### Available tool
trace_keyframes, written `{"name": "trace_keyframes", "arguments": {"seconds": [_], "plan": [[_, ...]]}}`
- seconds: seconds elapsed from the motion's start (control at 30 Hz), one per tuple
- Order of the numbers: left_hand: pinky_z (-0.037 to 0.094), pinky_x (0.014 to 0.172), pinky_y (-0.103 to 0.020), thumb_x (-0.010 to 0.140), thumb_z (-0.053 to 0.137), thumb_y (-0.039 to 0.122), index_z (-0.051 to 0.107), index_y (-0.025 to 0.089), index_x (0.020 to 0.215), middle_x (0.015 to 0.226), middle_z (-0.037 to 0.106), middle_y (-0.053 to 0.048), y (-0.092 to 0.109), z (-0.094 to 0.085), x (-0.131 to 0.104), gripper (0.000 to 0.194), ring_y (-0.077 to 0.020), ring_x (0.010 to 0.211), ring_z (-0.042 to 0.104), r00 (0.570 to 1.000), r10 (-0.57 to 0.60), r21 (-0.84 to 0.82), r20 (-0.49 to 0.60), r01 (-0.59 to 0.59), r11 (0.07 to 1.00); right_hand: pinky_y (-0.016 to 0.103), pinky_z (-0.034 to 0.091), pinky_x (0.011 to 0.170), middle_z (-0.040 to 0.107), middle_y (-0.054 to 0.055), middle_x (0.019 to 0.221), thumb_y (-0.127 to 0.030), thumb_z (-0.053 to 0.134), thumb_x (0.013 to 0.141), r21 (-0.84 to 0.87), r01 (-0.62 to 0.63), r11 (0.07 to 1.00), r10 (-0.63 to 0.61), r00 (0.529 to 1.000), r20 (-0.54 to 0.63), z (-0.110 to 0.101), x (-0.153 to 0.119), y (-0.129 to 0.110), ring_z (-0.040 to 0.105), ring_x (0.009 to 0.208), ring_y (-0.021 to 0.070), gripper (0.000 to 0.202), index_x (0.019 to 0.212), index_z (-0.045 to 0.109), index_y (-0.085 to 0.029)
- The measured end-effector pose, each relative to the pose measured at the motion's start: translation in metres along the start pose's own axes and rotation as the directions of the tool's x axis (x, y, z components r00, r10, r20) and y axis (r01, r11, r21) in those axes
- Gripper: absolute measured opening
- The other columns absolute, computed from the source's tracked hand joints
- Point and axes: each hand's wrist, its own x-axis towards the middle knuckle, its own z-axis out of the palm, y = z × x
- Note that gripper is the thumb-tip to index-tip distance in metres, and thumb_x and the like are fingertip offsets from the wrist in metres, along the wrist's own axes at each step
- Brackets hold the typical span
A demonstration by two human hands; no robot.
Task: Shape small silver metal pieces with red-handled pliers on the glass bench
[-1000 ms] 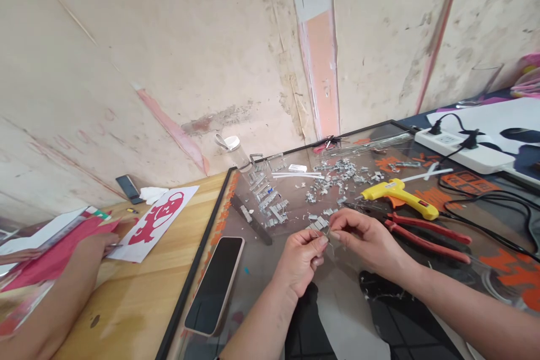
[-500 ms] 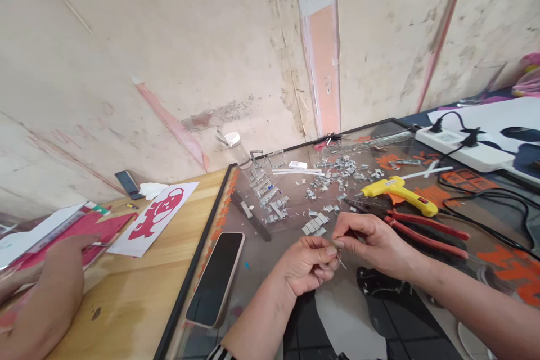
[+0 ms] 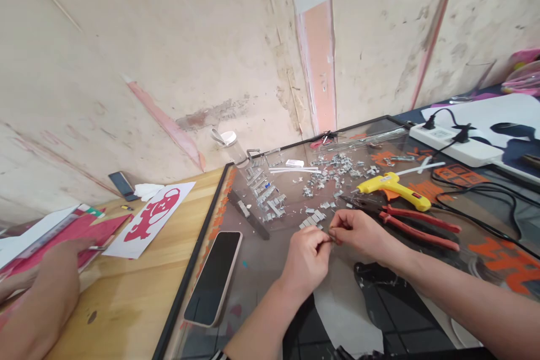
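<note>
My left hand (image 3: 307, 256) and my right hand (image 3: 356, 233) meet fingertip to fingertip over the glass-topped table. Both are closed in a pinch, and what lies between the fingers is too small and too covered to name. Just beyond them sit flat silver metal pieces (image 3: 312, 219) in a short row. Red-handled pliers (image 3: 415, 226) lie to the right of my right hand, jaws pointing left. Behind the pliers rests a yellow hot glue gun (image 3: 394, 188) with a white glue stick in its back. Below my hands is a grey-white sheet shape (image 3: 346, 304) with black parts beside it.
A phone (image 3: 215, 278) lies left of my left arm. Small metal bits (image 3: 337, 171) are scattered further back, near a lidded clear jar (image 3: 235, 149). A white power strip (image 3: 455, 143) with black cables stands right. At left, another person's arm (image 3: 54, 287) reaches over red paper (image 3: 99, 230).
My left hand has turned so its back faces up, its fingers curled tighter against my right fingertips. A thin pale strand that stuck out below the fingers no longer shows. The view shifted slightly.
</note>
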Motion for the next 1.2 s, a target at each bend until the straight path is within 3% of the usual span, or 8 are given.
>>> {"name": "trace_keyframes", "arguments": {"seconds": [0.1,0.23,0.37,0.6,0.8,0.97,1.07,1.2], "plan": [[0.024,0.048,-0.023,0.066,0.066,0.024,0.061,0.014,0.058,0.052,0.047,0.002,-0.003,-0.006,0.005,0.014,-0.0066,0.047,0.035,0.952,-0.280,-0.377,0.121,0.305,0.875,0.026,0.044,0.060,0.062,0.000,0.067,-0.034,0.057,0.074,0.042,0.031,0.999,-0.034,0.998,0.053,-0.008,-0.002,-0.009,0.056,0.062,0.0125,0.019,0.078,0.059,-0.015],[0.014,0.045,-0.022,0.052,0.081,0.027,0.061,0.012,0.057,0.048,0.047,0.002,-0.003,-0.015,0.006,0.026,-0.0041,0.044,0.034,0.886,-0.328,-0.726,0.328,0.459,0.513,0.033,0.046,0.083,0.062,0.006,0.104,-0.035,0.057,0.079,-0.094,0.298,0.950,-0.293,0.954,0.063,-0.023,-0.009,-0.026,0.058,0.095,0.0176,0.030,0.105,0.058,-0.020],[0.012,0.044,-0.021,0.048,0.083,0.023,0.063,0.012,0.056,0.049,0.052,-0.001,-0.001,-0.017,0.003,0.024,-0.0037,0.043,0.037,0.852,-0.300,-0.769,0.429,0.519,0.374,0.035,0.045,0.089,0.059,0.008,0.111,-0.027,0.054,0.083,-0.318,0.552,0.771,-0.534,0.832,0.149,-0.028,-0.013,-0.030,0.054,0.104,0.0174,0.019,0.100,0.062,-0.023],[0.011,0.044,-0.020,0.054,0.081,0.021,0.063,0.012,0.058,0.049,0.050,0.000,-0.004,-0.013,-0.001,0.020,-0.0030,0.043,0.035,0.825,-0.241,-0.765,0.510,0.564,0.310,0.029,0.046,0.078,0.061,0.007,0.093,-0.022,0.053,0.084,-0.447,0.711,0.543,-0.695,0.679,0.235,-0.026,-0.013,-0.028,0.054,0.087,0.0147,0.015,0.095,0.063,-0.021],[0.013,0.045,-0.021,0.052,0.082,0.024,0.061,0.012,0.057,0.048,0.050,0.001,-0.001,-0.012,0.000,0.025,-0.0033,0.043,0.035,0.845,-0.287,-0.750,0.451,0.533,0.392,0.026,0.042,0.068,0.057,0.004,0.078,-0.022,0.046,0.087,-0.480,0.655,0.584,-0.639,0.735,0.226,-0.024,-0.014,-0.029,0.050,0.076,0.0135,0.016,0.076,0.057,-0.018],[0.020,0.048,-0.022,0.056,0.078,0.030,0.060,0.013,0.057,0.049,0.049,0.002,0.004,-0.013,0.003,0.025,-0.0050,0.046,0.034,0.907,-0.322,-0.625,0.270,0.420,0.658,0.026,0.035,0.059,0.049,0.000,0.066,-0.023,0.045,0.085,-0.498,0.496,0.711,-0.462,0.864,0.200,-0.018,-0.016,-0.031,0.043,0.065,0.0127,0.021,0.064,0.046,-0.019],[0.028,0.053,-0.023,0.065,0.070,0.028,0.062,0.013,0.060,0.055,0.051,0.000,0.006,-0.013,0.002,0.018,-0.0084,0.052,0.039,0.966,-0.229,-0.394,0.117,0.257,0.883,0.024,0.030,0.052,0.043,-0.003,0.060,-0.022,0.048,0.079,-0.439,0.261,0.860,-0.227,0.965,0.129,-0.012,-0.015,-0.029,0.037,0.057,0.0103,0.021,0.059,0.041,-0.019],[0.033,0.058,-0.025,0.073,0.057,0.016,0.065,0.015,0.061,0.061,0.053,-0.002,0.004,-0.010,0.001,0.014,-0.0127,0.060,0.045,1.000,0.007,-0.050,0.014,-0.006,0.999,0.022,0.026,0.042,0.036,-0.006,0.048,-0.024,0.044,0.078,-0.383,0.105,0.918,-0.060,0.990,0.126,-0.006,-0.008,-0.018,0.033,0.046,0.0081,0.025,0.054,0.043,-0.019]]}}
